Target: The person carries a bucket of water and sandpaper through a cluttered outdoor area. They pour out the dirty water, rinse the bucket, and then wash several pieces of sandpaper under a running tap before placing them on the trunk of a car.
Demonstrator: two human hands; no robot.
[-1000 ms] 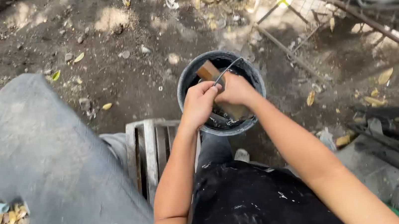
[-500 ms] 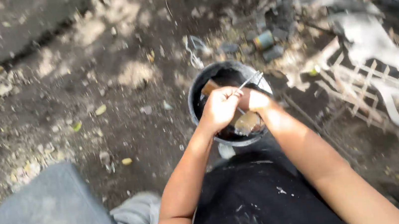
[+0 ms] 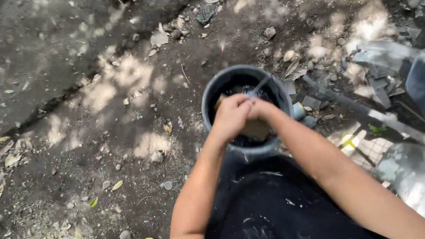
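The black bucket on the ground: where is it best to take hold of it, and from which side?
Probably the far rim of the black bucket, from above: it stands upright and open, and both hands cover the near rim. No handle shows.

No packages, labels, signs or screens in view (only bare dirt ground, stones, dry leaves, scattered debris); nothing with readable surface anywhere near camera wearer's position.

Bare dirt ground (image 3: 93, 149), sun-dappled. On it: dark round bucket (image 3: 210, 101), scattered stones (image 3: 269, 32), dry leaves (image 3: 117, 185), grey slab fragments (image 3: 379, 87) at right.
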